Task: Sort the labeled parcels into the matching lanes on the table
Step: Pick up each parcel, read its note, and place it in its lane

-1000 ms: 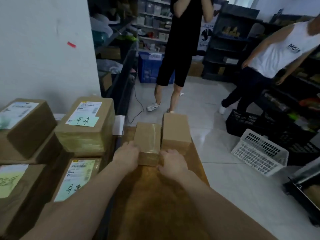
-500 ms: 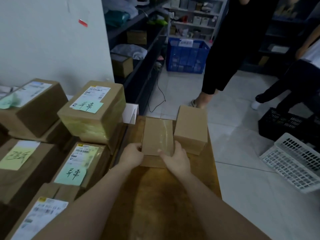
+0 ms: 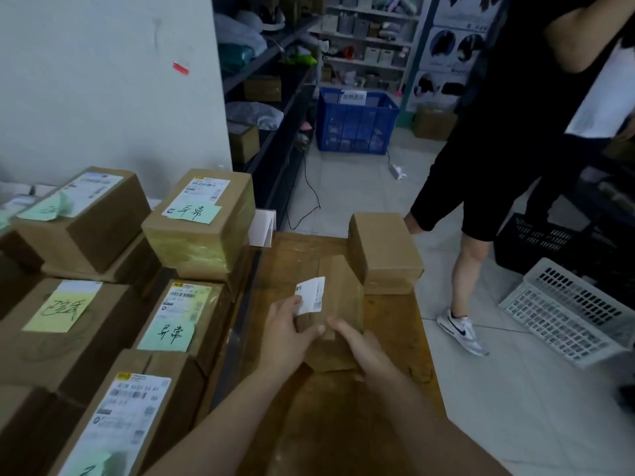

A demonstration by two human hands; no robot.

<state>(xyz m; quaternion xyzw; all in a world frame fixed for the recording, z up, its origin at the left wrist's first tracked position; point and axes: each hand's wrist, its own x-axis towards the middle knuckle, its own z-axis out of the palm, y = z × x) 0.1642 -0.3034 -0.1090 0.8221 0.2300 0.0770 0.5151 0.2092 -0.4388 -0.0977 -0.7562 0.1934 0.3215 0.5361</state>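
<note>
A brown wooden table (image 3: 391, 331) carries a plain cardboard box (image 3: 385, 249) at its far right corner. A smaller box (image 3: 343, 297) stands tilted mid-table, perhaps resting on one edge.

Our left forearm (image 3: 220, 420) and right forearm (image 3: 415, 417), both bare, rise from the bottom of the view and converge, with the wrists close together. Our left hand (image 3: 287, 326) curls round the near left edge of a small parcel (image 3: 343, 290), thumb raised against its upper face. Our right hand (image 3: 366, 352), its back turned up and fingers bent, grips the near right side. The fingertips of the two hands nearly meet in the middle.
</note>
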